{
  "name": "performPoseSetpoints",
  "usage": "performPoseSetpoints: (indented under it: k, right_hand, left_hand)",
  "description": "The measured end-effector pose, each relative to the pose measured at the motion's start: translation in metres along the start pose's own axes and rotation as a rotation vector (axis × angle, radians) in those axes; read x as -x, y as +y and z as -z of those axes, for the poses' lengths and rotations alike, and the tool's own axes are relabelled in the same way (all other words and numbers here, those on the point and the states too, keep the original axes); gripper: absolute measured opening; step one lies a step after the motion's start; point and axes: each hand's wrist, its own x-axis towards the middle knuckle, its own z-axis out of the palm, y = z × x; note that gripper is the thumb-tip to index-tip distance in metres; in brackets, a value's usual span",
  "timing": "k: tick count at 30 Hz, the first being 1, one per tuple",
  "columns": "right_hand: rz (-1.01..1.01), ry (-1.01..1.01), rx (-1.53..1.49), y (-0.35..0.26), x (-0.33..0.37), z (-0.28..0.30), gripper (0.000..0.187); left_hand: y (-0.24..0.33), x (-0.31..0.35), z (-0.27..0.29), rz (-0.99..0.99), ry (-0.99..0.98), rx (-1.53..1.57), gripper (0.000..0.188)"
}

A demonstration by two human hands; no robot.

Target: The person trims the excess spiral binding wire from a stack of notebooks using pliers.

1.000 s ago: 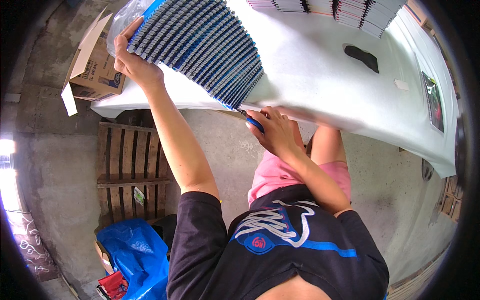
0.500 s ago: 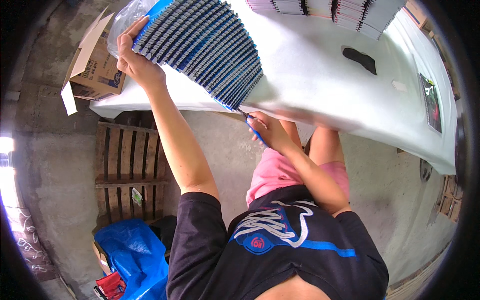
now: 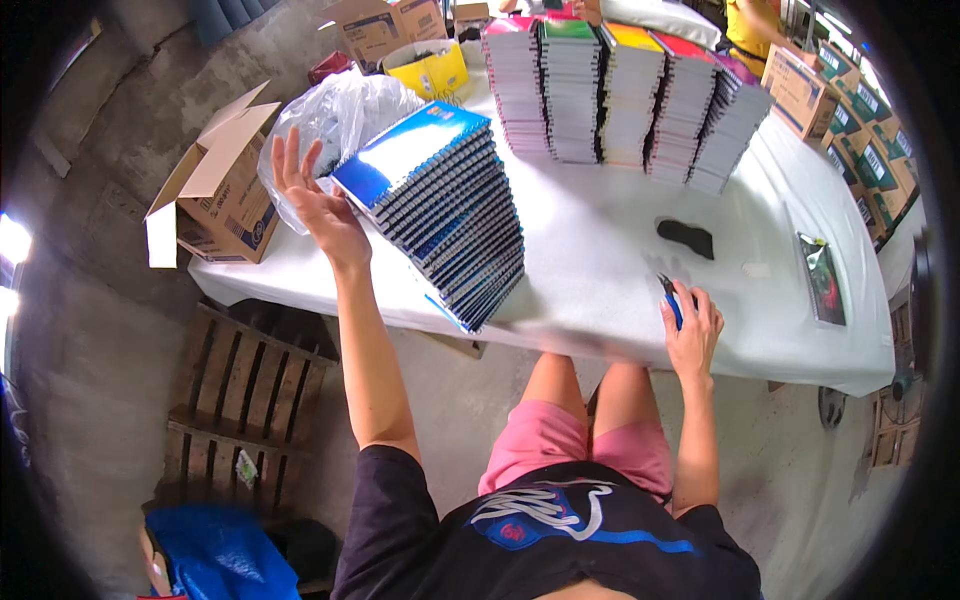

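A tall, leaning stack of blue spiral-bound notebooks (image 3: 450, 210) stands at the table's front edge, its wire-bound side facing me. Beside the top notebook is my left hand (image 3: 328, 222), fingers spread, the thumb side close to the cover's left corner; whether it touches cannot be made out. My right hand (image 3: 697, 335) is over the front of the table, closed around small blue-handled pliers (image 3: 673, 308) whose dark jaws point away from me. Just beyond the jaws lies a flat black piece (image 3: 686, 238) on the white tabletop.
Notebook stacks with coloured covers (image 3: 630, 100) stand at the back. An opened carton (image 3: 225, 190) and clear plastic bag (image 3: 350, 110) are left, a yellow box (image 3: 428, 68) behind. A dark packet (image 3: 820, 278) lies right. A person in yellow (image 3: 752, 30) is beyond, near stacked cartons (image 3: 870, 130).
The pliers in my right hand have moved from the stack's lower corner rightwards over the table. My left hand has opened from its hold on the stack's top. The view has tilted up.
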Motion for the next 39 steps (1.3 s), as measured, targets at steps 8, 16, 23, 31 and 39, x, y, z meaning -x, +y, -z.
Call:
performPoseSetpoints:
  k: [8,16,23,31,39]
  right_hand:
    - [-0.137,-0.172,0.368,-0.017,-0.014,-0.006,0.059]
    - [-0.535,-0.587,-1.641,-0.151,0.022,-0.068,0.088]
    - [-0.651,-0.768,-1.921,-0.232,0.014,-0.079,0.085]
    - [-0.754,-0.654,-1.877,-0.232,-0.003,-0.092,0.066]
    - [-0.603,-1.126,-1.747,-0.208,-0.054,-0.051,0.069]
  left_hand:
    - [-0.011,0.002,0.037,0.772,-0.201,0.499,0.083]
    - [-0.1,0.039,0.066,1.177,-0.345,0.389,0.063]
    - [-0.165,0.14,0.098,1.682,-0.595,0.538,0.045]
    - [-0.104,0.165,0.086,1.43,-0.585,0.543,0.057]
    - [-0.038,0.193,0.063,1.481,-0.04,0.322,0.051]
